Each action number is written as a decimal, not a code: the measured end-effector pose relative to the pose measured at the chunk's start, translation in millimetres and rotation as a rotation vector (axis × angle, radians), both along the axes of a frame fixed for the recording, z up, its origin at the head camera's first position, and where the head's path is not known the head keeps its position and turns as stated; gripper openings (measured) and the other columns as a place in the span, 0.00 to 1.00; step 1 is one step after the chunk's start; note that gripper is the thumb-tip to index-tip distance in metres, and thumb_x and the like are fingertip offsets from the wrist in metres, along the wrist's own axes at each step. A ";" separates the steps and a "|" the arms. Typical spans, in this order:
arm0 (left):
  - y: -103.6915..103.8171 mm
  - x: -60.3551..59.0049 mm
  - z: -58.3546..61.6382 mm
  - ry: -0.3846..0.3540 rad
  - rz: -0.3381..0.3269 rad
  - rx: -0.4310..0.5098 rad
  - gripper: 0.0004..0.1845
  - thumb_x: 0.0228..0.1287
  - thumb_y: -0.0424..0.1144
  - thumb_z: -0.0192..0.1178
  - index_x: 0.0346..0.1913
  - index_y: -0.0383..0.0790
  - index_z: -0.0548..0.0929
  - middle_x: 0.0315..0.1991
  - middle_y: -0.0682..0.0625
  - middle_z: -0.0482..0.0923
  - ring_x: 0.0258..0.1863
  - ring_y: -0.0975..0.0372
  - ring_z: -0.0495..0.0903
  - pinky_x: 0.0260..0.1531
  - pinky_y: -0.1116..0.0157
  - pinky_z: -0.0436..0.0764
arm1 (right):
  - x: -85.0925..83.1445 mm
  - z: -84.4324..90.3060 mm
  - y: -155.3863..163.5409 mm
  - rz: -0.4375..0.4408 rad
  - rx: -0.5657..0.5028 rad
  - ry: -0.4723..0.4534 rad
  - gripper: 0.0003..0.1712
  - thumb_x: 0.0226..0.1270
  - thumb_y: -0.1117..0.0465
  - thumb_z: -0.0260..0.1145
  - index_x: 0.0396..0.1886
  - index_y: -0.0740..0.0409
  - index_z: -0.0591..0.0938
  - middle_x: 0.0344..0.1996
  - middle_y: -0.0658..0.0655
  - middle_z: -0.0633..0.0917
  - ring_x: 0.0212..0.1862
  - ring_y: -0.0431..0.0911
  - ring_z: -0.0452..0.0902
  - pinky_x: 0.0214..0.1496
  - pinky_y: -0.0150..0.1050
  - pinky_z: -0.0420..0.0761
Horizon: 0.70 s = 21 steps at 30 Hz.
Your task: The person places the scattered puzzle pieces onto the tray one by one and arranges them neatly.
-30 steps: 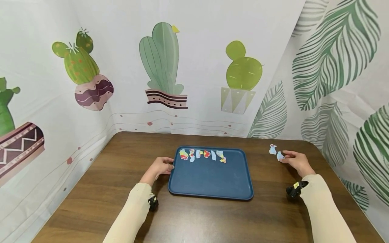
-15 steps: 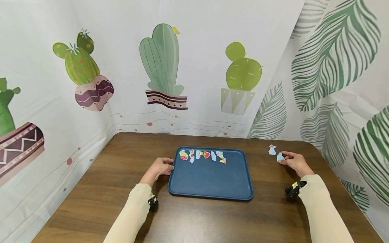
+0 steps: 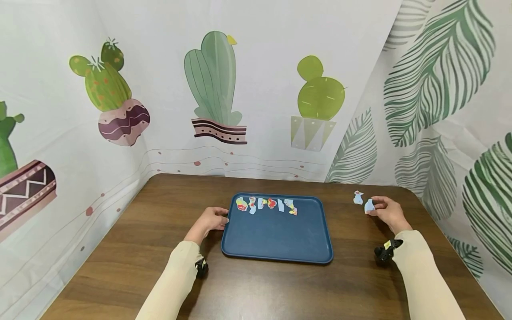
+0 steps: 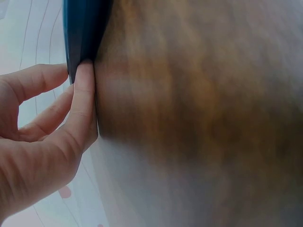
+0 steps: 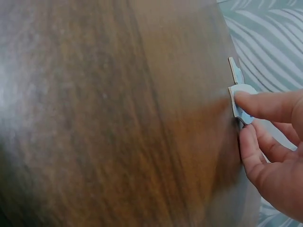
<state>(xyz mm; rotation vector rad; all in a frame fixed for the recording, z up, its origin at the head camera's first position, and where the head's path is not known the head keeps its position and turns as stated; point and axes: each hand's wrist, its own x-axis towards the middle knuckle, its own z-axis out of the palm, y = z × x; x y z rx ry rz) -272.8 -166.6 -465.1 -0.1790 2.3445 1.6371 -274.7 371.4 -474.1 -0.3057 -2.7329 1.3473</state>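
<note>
My right hand pinches a small pale-blue puzzle piece between thumb and forefinger, lifting its edge off the wooden table near the far right corner; the right wrist view shows my fingertips pressed on that piece. A second puzzle piece lies flat on the table just beyond it, close but apart. My left hand rests at the left rim of the blue tray, its grip closed lightly on that edge, thumb and fingers either side of the rim in the left wrist view. A row of coloured pieces lies along the tray's far side.
</note>
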 end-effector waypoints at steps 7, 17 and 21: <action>0.5 0.3 0.0 0.003 -0.007 0.001 0.21 0.59 0.21 0.58 0.57 0.23 0.75 0.37 0.37 0.80 0.31 0.58 0.80 0.37 0.59 0.85 | 3.7 5.2 -4.3 -0.021 -0.184 0.029 0.29 0.62 0.75 0.62 0.63 0.77 0.67 0.30 0.51 0.81 0.29 0.31 0.74 0.32 0.26 0.81; -0.2 0.7 0.9 0.019 -0.008 -0.006 0.21 0.59 0.21 0.58 0.57 0.22 0.74 0.36 0.38 0.80 0.30 0.58 0.81 0.36 0.59 0.85 | -7.2 7.9 -20.4 0.019 -0.381 0.073 0.30 0.64 0.76 0.60 0.65 0.78 0.64 0.28 0.47 0.80 0.31 0.33 0.79 0.35 0.32 0.85; 0.6 1.0 0.4 0.010 0.001 -0.011 0.20 0.59 0.21 0.58 0.57 0.23 0.75 0.36 0.38 0.80 0.30 0.57 0.81 0.37 0.59 0.85 | -10.6 9.0 -30.2 0.063 -0.405 0.078 0.30 0.65 0.75 0.59 0.66 0.78 0.63 0.32 0.52 0.80 0.32 0.34 0.79 0.36 0.34 0.85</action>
